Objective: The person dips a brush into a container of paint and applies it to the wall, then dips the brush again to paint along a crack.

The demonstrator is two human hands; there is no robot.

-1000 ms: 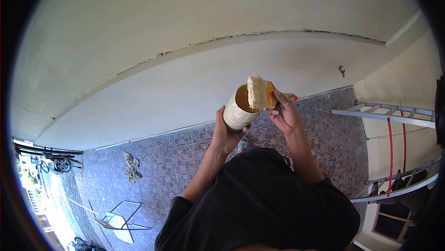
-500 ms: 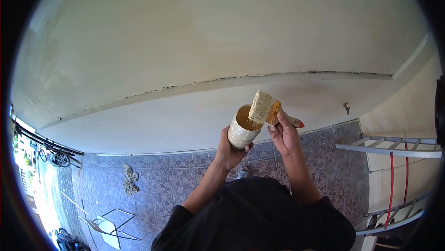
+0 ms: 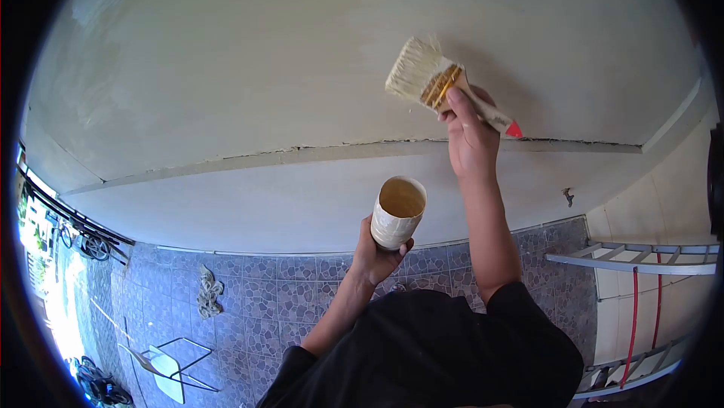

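My left hand (image 3: pixel 379 257) grips a cream-smeared cylindrical paint container (image 3: pixel 396 223) from below, its round mouth facing up toward me and its inside coated in pale yellow-brown. Higher up, in front of the wall (image 3: pixel 249 53), my right hand (image 3: pixel 471 125) is closed round the handle of a wide paintbrush (image 3: pixel 434 80). Thick cream paint coats the bristles, which point up and left close to the wall surface. The handle has a red tip that sticks out to the right past my fingers.
A cracked ledge (image 3: pixel 332 150) runs across the wall, with a tap (image 3: pixel 568 197) below it at right. A ladder (image 3: pixel 641 256) stands on the right. On the tiled floor (image 3: pixel 256 310) lie a crumpled cloth (image 3: pixel 210 292) and a folding chair (image 3: pixel 172 370) at left.
My right hand has lifted the paintbrush from beside the container's mouth up to the wall above the ledge. The container in my left hand has barely moved.
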